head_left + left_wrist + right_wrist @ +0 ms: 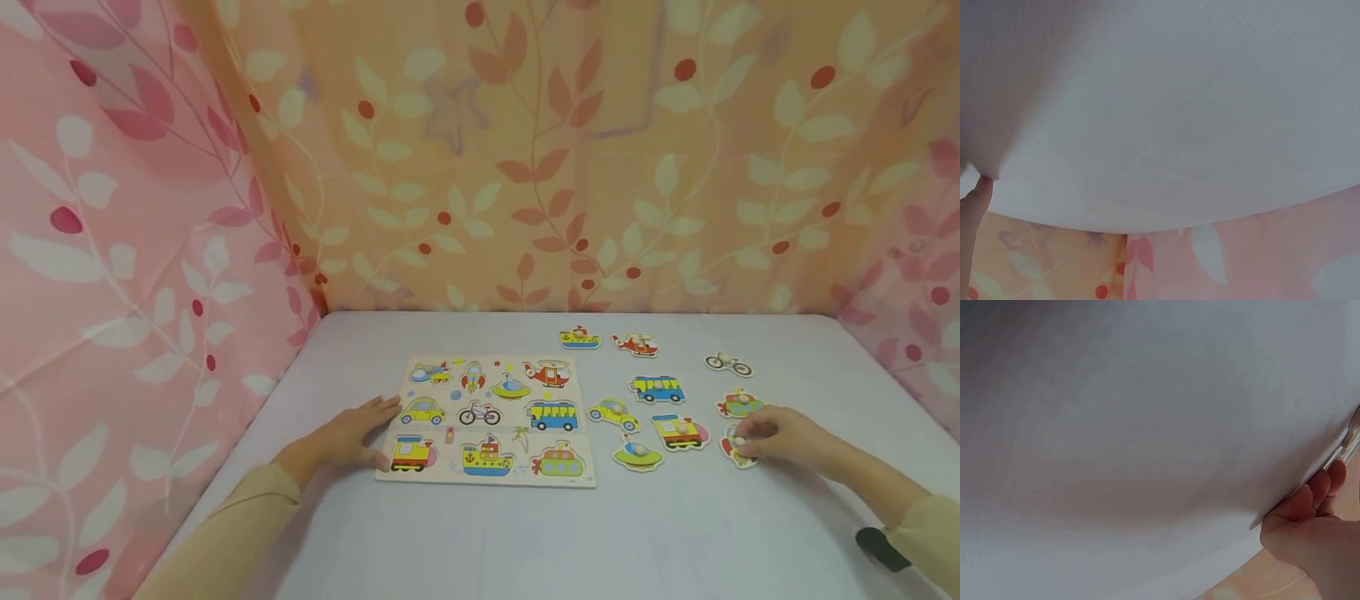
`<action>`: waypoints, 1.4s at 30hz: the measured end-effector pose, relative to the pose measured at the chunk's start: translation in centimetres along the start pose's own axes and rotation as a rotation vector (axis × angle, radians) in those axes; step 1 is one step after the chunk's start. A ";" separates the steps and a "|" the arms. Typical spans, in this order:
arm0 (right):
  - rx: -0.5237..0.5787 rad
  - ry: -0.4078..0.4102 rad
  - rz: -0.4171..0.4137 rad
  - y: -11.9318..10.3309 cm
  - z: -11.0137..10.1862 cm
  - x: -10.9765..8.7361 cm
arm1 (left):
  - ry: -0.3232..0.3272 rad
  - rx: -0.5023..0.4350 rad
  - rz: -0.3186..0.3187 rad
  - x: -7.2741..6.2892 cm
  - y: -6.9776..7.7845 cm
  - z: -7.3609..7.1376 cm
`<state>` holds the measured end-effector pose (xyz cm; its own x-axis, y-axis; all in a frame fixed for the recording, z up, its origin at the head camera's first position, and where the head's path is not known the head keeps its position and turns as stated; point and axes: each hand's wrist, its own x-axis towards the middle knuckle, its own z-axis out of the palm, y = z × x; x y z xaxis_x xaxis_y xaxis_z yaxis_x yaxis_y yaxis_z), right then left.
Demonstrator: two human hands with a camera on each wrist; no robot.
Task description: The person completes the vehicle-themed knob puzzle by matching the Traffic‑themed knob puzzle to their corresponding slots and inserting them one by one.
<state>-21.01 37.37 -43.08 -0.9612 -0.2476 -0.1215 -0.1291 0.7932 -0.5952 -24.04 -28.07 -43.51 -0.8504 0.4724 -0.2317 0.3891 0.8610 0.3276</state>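
A wooden puzzle board printed with vehicles lies flat on the table, left of centre. My left hand rests at its left edge, thumb and fingers spread apart. In the left wrist view only one finger shows, at the far left. On the right, my right hand pinches the rocket puzzle piece, partly covering it. Its fingers look curled in the right wrist view. Just behind this hand sits the submarine piece. An airplane piece with a knob lies at the board's upper left.
Several knobbed pieces lie right of the board: train, flying saucer, car, bus, bicycle, helicopter and ship. A black object lies by the right sleeve. Patterned curtains enclose the table.
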 end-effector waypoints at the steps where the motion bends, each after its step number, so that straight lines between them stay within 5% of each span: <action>1: 0.002 0.004 -0.003 0.1 0.0 0.0 | 0.003 -0.002 0.004 0.0 0.0 0.0; 12: 0.004 0.007 0.120 -0.2 -1.0 0.0 | -0.002 0.003 -0.007 0.0 0.2 -0.1; 42: 0.145 0.019 0.131 -7.2 -2.1 0.3 | -0.009 -0.011 -0.017 -0.1 0.6 -0.2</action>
<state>-20.89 32.78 -37.21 -0.9721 -0.1359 -0.1913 0.0327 0.7288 -0.6839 -23.80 -27.58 -43.12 -0.8536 0.4597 -0.2450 0.3710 0.8666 0.3336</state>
